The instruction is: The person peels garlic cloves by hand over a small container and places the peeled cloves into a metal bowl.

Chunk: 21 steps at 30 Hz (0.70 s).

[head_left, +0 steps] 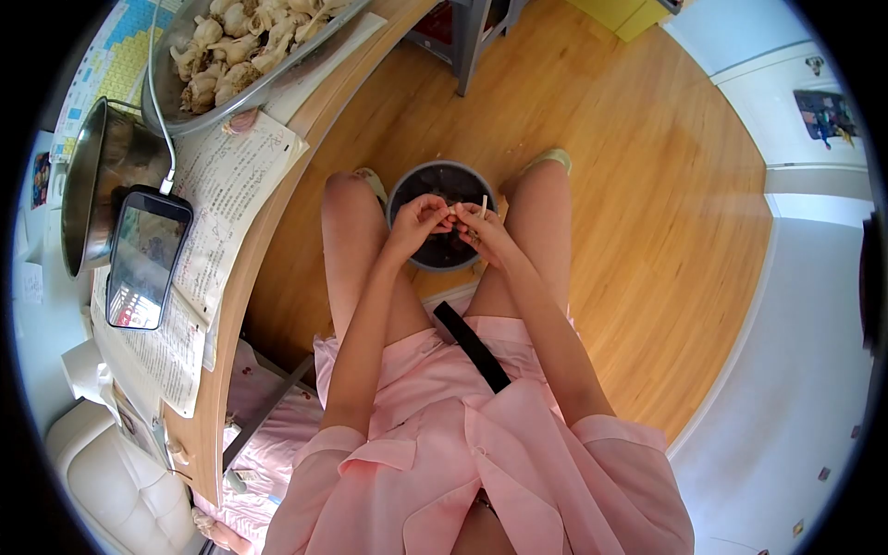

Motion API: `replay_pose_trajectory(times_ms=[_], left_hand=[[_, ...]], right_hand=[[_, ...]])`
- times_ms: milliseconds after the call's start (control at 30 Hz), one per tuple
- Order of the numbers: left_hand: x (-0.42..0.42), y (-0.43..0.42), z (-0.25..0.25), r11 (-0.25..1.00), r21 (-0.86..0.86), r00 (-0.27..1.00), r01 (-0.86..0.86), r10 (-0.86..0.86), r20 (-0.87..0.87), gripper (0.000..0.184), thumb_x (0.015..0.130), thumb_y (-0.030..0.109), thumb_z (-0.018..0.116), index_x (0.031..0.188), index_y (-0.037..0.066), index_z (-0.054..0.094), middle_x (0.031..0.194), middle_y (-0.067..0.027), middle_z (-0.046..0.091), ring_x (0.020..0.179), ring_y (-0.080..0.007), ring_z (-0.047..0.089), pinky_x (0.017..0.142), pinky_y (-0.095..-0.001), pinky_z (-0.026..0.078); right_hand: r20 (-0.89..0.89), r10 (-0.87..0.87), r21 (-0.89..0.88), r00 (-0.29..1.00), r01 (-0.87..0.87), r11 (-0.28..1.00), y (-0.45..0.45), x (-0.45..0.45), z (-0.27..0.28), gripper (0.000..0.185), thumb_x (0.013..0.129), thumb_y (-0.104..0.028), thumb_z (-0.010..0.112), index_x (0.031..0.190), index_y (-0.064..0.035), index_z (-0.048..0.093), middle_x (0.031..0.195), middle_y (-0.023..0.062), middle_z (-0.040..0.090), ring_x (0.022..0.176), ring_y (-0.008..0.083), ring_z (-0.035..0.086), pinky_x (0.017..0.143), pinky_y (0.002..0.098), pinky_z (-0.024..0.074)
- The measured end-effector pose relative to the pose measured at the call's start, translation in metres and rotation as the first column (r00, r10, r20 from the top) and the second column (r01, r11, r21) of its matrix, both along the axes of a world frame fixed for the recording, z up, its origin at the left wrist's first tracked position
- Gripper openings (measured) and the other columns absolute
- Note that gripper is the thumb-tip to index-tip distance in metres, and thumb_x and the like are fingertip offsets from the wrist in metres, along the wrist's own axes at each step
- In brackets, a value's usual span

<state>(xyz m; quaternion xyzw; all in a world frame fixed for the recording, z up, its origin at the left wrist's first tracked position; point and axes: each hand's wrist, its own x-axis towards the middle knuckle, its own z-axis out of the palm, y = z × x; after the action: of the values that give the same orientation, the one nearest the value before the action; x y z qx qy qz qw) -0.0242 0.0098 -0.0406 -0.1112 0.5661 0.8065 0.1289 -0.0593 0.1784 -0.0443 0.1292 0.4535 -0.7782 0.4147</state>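
Observation:
My left hand (421,222) and my right hand (483,231) meet over a round dark bin (398,192) on the floor between my knees. Both are closed, fingertips pinched together around a small pale piece that looks like a garlic clove (452,211). A thin pale stick-like thing (484,203) pokes up from my right hand; its kind is hard to make out. Dark scraps, partly hidden by my hands, lie in the bin. Up on the desk at the left, a large metal bowl (222,118) holds several garlic bulbs (236,46).
On the desk (208,407) are printed papers (231,185), a phone (148,259) leaning on a steel pot (92,185), its white cable, and a loose reddish clove (242,121). A grey stool (467,46) and a yellow box (620,17) stand on the wooden floor ahead.

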Motion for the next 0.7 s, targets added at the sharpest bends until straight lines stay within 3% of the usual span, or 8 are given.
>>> replay_pose_trajectory(times_ms=[133, 233, 700], left_hand=[[0.001, 0.0, 0.005, 0.999, -0.019, 0.999, -0.037, 0.037, -0.004, 0.011, 0.086, 0.008, 0.06, 0.093, 0.002, 0.054, 0.09, -0.005, 0.06, 0.083, -0.0127, 0.062, 0.07, -0.0238, 0.054], [0.002, 0.0, 0.007, 1.0, -0.026, 1.0, -0.016, 0.015, -0.023, 0.01, 0.085, 0.007, 0.06, 0.092, 0.002, 0.055, 0.088, -0.0049, 0.06, 0.083, -0.0126, 0.062, 0.07, -0.0235, 0.054], [0.006, 0.005, 0.014, 0.995, -0.096, 0.999, -0.014, 0.01, -0.043, 0.007, 0.089, 0.007, 0.055, 0.092, 0.001, 0.055, 0.083, -0.0041, 0.06, 0.079, -0.0106, 0.061, 0.069, -0.0225, 0.052]], right_hand=[[0.019, 0.024, -0.051, 1.0, -0.023, 0.998, 0.0, -0.001, 0.006, 0.022, 0.084, -0.03, 0.065, 0.09, -0.0094, 0.059, 0.074, -0.003, 0.055, 0.064, 0.0036, 0.049, 0.055, 0.0177, 0.0389], [0.079, 0.003, -0.028, 0.997, -0.001, 1.0, -0.002, 0.0, 0.009, 0.021, 0.086, -0.029, 0.062, 0.086, -0.0087, 0.058, 0.074, -0.0036, 0.053, 0.061, 0.0024, 0.046, 0.049, 0.0163, 0.0347], [0.377, 0.078, -0.311, 0.923, 0.047, 0.949, 0.001, -0.005, 0.014, 0.019, 0.088, -0.023, 0.06, 0.089, -0.0049, 0.054, 0.077, -0.0014, 0.05, 0.058, 0.0008, 0.042, 0.045, 0.0137, 0.0299]])
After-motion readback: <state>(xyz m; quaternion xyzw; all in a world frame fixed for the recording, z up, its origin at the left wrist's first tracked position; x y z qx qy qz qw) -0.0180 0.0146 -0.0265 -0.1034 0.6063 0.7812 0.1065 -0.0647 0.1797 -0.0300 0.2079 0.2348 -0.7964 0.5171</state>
